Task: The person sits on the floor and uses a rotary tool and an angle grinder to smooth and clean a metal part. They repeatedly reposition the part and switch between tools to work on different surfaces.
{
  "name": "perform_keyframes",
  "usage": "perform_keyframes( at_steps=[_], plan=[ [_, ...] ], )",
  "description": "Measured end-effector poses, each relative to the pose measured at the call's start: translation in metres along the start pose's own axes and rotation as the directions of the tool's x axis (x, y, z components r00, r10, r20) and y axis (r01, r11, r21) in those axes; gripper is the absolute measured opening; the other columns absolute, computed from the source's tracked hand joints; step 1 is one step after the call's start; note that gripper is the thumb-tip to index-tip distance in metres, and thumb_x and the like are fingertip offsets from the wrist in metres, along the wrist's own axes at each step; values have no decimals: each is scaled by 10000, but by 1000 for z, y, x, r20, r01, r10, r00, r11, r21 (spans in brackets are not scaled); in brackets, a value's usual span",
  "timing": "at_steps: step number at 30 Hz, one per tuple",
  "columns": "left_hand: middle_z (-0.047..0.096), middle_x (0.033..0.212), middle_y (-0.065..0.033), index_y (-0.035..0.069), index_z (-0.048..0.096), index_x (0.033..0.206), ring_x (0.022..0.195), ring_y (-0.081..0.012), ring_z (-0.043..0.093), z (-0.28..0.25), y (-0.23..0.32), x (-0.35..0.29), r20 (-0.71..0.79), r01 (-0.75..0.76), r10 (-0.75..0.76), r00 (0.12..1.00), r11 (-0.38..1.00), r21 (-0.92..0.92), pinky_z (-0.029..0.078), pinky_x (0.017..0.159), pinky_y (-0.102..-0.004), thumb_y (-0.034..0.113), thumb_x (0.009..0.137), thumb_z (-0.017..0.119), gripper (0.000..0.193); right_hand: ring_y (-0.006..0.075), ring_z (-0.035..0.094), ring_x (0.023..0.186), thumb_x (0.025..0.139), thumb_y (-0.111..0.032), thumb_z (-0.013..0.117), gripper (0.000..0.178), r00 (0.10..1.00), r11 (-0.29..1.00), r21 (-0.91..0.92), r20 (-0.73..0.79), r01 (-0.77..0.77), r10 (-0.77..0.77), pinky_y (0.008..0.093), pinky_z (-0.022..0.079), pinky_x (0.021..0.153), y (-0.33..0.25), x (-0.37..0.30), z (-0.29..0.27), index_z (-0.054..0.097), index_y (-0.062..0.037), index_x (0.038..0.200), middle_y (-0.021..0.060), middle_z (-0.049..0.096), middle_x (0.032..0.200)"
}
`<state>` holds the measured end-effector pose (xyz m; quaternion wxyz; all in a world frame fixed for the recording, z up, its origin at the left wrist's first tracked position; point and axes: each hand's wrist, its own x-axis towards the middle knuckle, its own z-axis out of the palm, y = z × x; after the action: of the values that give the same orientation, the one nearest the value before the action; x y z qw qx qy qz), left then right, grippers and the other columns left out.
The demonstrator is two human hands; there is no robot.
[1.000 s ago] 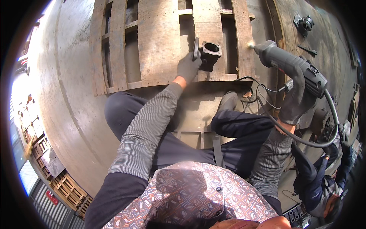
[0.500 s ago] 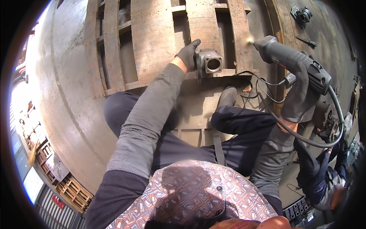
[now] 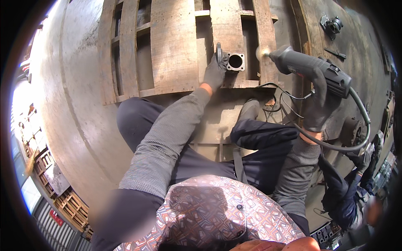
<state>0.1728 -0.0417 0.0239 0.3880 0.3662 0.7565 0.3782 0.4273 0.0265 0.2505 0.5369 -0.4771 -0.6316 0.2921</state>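
My left hand (image 3: 215, 74), in a dark grey glove, grips a grey metal flanged pipe fitting (image 3: 242, 68) at the front edge of the wooden pallet (image 3: 173, 50). Its square flange with a round bore and corner holes faces up, while a second flange stands edge-on beside my fingers. In my gloved right hand (image 3: 320, 98) is a dark grey straight grinder (image 3: 307, 62), held by its body. Its tip, with a pale, blurred round head (image 3: 263, 53), points left and stays apart from the fitting. The grinder's thick cord loops over my right wrist.
Thin black cables (image 3: 280, 100) lie by my foot at the pallet's corner. Beyond the grinder are another metal part (image 3: 333, 25) and a dark hand tool (image 3: 335, 53). A co-worker (image 3: 349, 192) sits at the lower right. Stacked pallets (image 3: 73, 207) stand far left.
My left hand has turned the fitting, so the side flange now stands edge-on and the bore faces up more. The grinder has moved slightly left, toward the fitting.
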Motion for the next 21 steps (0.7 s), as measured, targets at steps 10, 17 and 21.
perform_keyframes(
  at_steps=[10,17,21],
  plan=[
    [738,1125,-150,72,608,1431,987,-264,696,-2,-19,-14,-159,78,-92,983,992,-94,563,918,-385,543,1129,494,572,235,701,1156,884,-80,886,610,972,978,151,208,-142,109,360,594,1014,0,-14,50,571,50,1390,169,697,1286],
    [729,906,-135,1,668,1202,828,-267,691,-29,44,-70,-224,112,-205,953,923,-368,547,787,-408,462,1130,550,480,212,703,1151,866,-122,914,634,940,986,50,312,-159,136,348,589,1010,-8,-21,68,594,41,1390,149,703,1282],
    [671,748,-25,5,693,905,682,-97,602,-36,92,-102,278,380,-262,924,705,-599,488,639,-301,550,1105,575,593,203,706,1152,858,-123,919,627,930,992,-17,348,-123,121,344,587,1008,-3,-22,76,608,45,1375,139,711,1275]
  ],
)
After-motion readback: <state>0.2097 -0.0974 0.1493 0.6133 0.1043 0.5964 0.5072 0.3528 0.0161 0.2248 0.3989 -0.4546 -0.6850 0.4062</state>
